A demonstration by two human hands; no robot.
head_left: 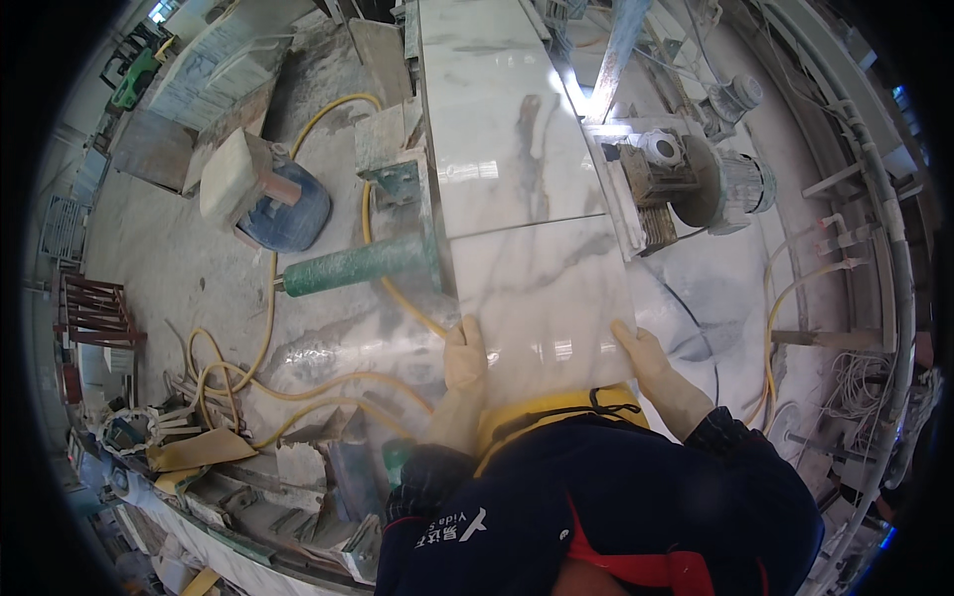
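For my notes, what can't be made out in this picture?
Head view throughout:
Near marble slab, underside: hidden by its top.
Far marble slab, far end: cut off by the upper picture edge.
Left hand and right hand, any fingers beneath: hidden by the near marble slab.
Green vehicle, details: too small.

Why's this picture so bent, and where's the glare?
In the head view, the wide fisheye lens bends the long pipe near the picture's black border; pale reflections shine on the nearer marble slab; strong glare washes out the foot of the metal strut.
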